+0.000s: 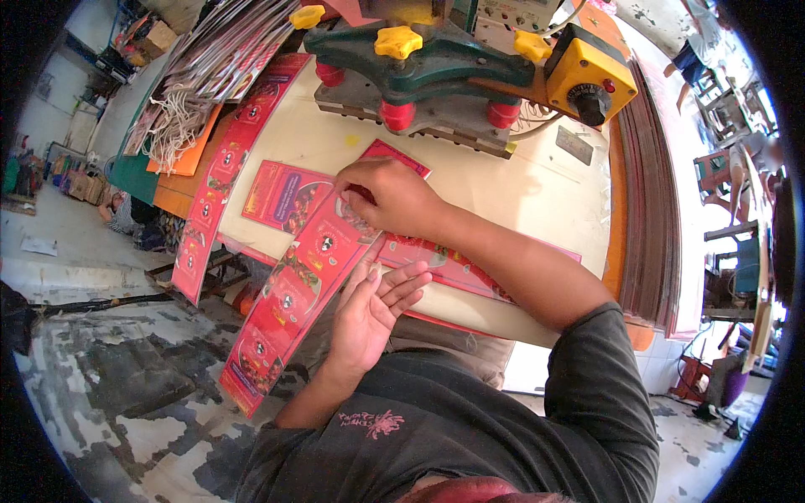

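Observation:
A long red strip of printed packaging film (289, 298) slants from the middle of the worktable down over its near left edge. My right hand (390, 197) is closed, its fingertips pinching the strip's upper end. My left hand (369, 314) lies palm up beside the strip, just below the right hand. Its fingers are stretched out, and some of it may lie behind the film. Under my right forearm another red printed piece (478, 272) lies on the table. Left of my right hand is a red and purple printed piece (285, 194).
A dark green press (419, 71) with yellow knobs stands at the back. Beside it is a yellow control box (591, 75) with a black dial. Another printed strip (222, 180) hangs over the left edge. Stacked sheets (650, 193) line the right side; flat bundles (218, 63) lie back left.

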The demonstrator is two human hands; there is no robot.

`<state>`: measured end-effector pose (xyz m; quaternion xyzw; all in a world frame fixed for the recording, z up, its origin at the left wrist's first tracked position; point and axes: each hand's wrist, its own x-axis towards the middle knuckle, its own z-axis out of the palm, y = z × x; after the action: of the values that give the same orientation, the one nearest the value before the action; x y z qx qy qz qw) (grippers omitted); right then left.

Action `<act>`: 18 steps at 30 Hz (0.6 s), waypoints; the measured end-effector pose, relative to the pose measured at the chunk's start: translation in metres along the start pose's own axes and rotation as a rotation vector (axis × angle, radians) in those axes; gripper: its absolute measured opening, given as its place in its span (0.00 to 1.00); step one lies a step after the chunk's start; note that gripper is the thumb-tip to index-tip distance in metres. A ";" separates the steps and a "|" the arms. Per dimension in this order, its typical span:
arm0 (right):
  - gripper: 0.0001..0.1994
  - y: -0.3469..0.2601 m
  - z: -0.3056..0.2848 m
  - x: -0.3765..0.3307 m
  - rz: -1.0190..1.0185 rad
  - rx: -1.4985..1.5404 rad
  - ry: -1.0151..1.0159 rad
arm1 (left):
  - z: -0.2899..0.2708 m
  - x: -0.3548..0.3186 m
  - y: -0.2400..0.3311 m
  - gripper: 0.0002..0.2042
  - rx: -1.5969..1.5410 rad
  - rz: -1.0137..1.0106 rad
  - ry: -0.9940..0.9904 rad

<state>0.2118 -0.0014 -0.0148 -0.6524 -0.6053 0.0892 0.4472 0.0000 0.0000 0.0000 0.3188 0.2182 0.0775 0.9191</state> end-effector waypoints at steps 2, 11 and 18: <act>0.09 0.002 0.001 0.000 -0.019 0.004 0.006 | 0.003 -0.008 0.005 0.29 0.088 0.000 0.000; 0.08 0.008 0.001 0.000 -0.018 0.070 0.005 | -0.010 -0.043 0.053 0.18 0.860 0.392 0.048; 0.08 0.008 0.001 0.001 0.004 0.051 -0.005 | -0.040 -0.039 0.095 0.22 1.857 0.661 0.413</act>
<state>0.2168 0.0007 -0.0205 -0.6417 -0.6027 0.1072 0.4620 -0.0529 0.0860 0.0441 0.9339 0.2477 0.1816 0.1832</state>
